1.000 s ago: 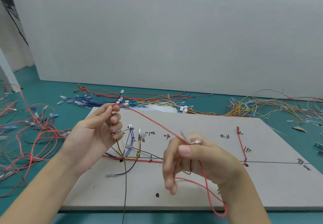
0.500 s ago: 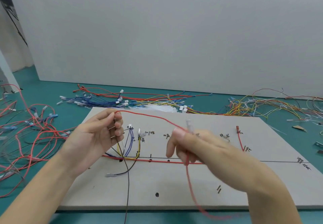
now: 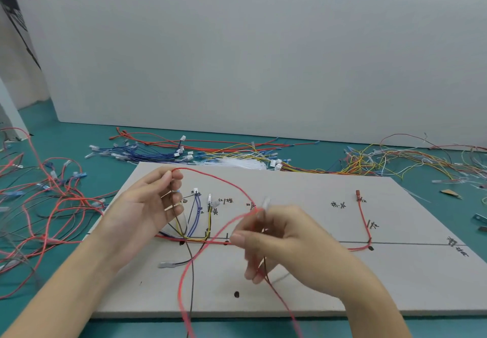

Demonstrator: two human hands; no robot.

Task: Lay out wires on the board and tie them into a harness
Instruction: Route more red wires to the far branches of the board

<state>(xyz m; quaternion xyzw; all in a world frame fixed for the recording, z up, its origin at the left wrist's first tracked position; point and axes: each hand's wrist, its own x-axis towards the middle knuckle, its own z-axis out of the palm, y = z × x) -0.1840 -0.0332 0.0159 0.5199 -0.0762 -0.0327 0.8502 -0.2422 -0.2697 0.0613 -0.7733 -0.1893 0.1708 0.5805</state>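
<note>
A grey board (image 3: pixel 303 279) with handwritten marks lies in front of me. On it run a long red wire (image 3: pixel 362 221) along the drawn line, plus blue, yellow and black wires (image 3: pixel 196 213) at the left branch. My left hand (image 3: pixel 142 211) pinches a loose red wire (image 3: pixel 218 179) at its top bend, together with a dark wire (image 3: pixel 191 271) that hangs down. My right hand (image 3: pixel 284 242) grips the same red wire lower down, near a clear terminal (image 3: pixel 266 202), its fingers blurred. The red wire loops down past the board's front edge.
Tangled red and black wires (image 3: pixel 39 206) lie on the green table at the left. Blue, red and yellow bundles (image 3: pixel 210 153) run behind the board, and a yellow-orange tangle (image 3: pixel 395 161) sits at the back right. A grey wall panel (image 3: pixel 263 47) stands behind.
My right hand has drawn back toward me along the red wire, which now forms a loop crossing in front of it. My left hand has stayed nearly still.
</note>
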